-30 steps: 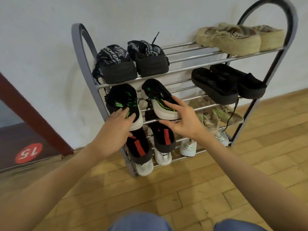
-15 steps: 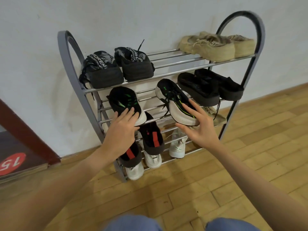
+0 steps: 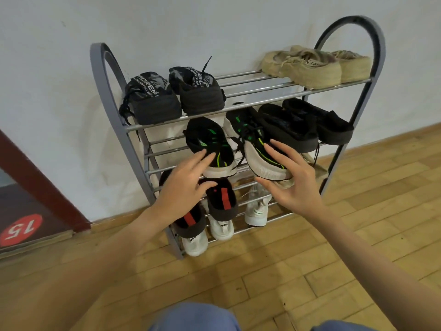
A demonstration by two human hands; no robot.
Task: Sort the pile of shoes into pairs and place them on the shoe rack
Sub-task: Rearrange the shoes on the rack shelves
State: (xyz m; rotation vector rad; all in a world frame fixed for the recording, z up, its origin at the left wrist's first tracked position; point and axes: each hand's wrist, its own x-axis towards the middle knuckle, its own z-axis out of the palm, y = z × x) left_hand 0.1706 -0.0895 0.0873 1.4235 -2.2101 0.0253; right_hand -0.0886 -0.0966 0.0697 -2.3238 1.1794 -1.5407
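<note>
A grey shoe rack stands on wood parquet floor against a white wall. Both hands' fingers are spread; the right hand seems to touch a green-striped sneaker

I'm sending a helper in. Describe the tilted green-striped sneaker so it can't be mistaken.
Start at the grey shoe rack by the white wall; take its second shelf. The black-and-green sneaker lies mid-shelf under the right hand, leaning sideways with its white sole showing, unlike its level mate to the left.

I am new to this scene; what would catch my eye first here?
Two open hands reach to the shoe rack by the white wall: the left hand touches one black-green sneaker, and the right hand steadies its tilted mate. On the top shelf at right lies a beige pair.
</note>
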